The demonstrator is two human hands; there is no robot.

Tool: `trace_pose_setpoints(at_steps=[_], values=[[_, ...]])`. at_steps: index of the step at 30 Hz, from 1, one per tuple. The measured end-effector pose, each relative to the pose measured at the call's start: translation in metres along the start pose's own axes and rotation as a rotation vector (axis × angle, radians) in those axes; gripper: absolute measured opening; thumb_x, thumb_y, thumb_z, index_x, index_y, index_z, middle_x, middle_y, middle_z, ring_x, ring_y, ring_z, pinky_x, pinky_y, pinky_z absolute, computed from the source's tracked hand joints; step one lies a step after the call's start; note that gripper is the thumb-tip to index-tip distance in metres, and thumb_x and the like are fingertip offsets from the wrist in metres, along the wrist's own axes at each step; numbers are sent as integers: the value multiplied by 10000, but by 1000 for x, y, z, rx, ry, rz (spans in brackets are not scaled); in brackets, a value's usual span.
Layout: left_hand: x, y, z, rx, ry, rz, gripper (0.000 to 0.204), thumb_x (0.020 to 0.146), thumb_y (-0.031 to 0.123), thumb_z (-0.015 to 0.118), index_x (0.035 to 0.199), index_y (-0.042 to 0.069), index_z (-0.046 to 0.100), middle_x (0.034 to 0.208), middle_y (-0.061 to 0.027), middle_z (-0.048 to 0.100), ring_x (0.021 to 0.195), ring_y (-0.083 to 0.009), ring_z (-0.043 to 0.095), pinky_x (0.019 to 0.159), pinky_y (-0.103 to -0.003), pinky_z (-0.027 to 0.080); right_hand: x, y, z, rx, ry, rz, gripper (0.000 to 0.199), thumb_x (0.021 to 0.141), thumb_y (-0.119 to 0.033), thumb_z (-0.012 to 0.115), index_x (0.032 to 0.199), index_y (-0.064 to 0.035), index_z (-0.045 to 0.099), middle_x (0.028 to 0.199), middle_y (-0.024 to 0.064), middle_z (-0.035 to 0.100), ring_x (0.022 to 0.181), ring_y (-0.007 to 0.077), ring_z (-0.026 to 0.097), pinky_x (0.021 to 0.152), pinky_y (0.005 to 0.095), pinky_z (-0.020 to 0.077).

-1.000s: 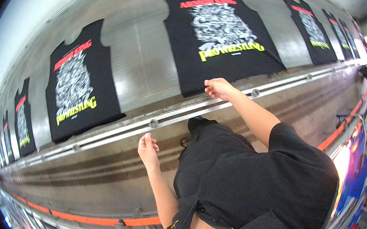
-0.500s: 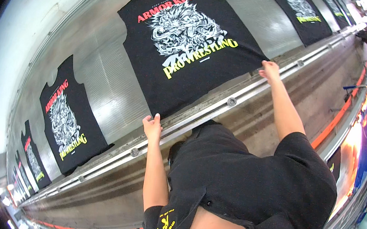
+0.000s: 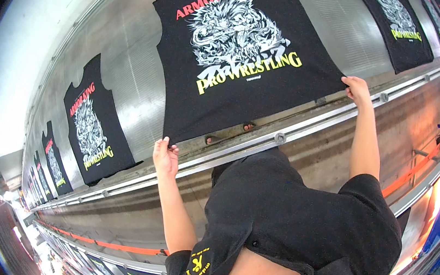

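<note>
Left hand [image 3: 165, 155] is pinching the lower left hem corner of a black printed shirt [image 3: 241, 57]; right hand [image 3: 356, 89] is gripping the lower right corner. Shirt is lying flat between the hands on a grey conveyor belt [image 3: 130, 66]. Metal rail [image 3: 280, 138] is running just below both grips. Another printed shirt [image 3: 92, 124] is lying left of the left hand.

Two hands: the left hand [image 3: 165, 155] and the right hand [image 3: 356, 89]. At least six black printed shirts lie along the metal belt [image 3: 134, 72]; the nearest shirt [image 3: 241, 57] is one of them.
</note>
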State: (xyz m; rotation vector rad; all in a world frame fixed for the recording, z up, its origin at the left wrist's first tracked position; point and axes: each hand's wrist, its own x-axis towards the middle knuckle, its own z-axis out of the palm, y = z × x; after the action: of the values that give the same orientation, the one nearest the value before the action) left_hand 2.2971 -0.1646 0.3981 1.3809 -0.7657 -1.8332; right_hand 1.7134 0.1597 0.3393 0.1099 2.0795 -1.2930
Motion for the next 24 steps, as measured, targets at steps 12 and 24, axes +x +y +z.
trace_pose_setpoints(at_steps=[12, 24], values=[[-4, -17, -28, 630, 7, 128, 163, 934, 106, 595, 1071, 24, 623, 810, -10, 616, 624, -80, 567, 573, -217, 497, -17, -3, -25, -53, -67, -126, 157, 908, -235, 675, 880, -90, 622, 636, -59, 514, 481, 48, 438, 429, 210, 330], [15, -32, -75, 1016, 17, 145, 211, 922, 158, 595, 1082, 33, 650, 813, -18, 653, 661, -80, 592, 569, -229, 477, -22, 28, 50, -743, 548, -529, 255, 845, -263, 654, 933, -24, 675, 910, 169, 693, 896, 358, 647, 834, 437, 487]])
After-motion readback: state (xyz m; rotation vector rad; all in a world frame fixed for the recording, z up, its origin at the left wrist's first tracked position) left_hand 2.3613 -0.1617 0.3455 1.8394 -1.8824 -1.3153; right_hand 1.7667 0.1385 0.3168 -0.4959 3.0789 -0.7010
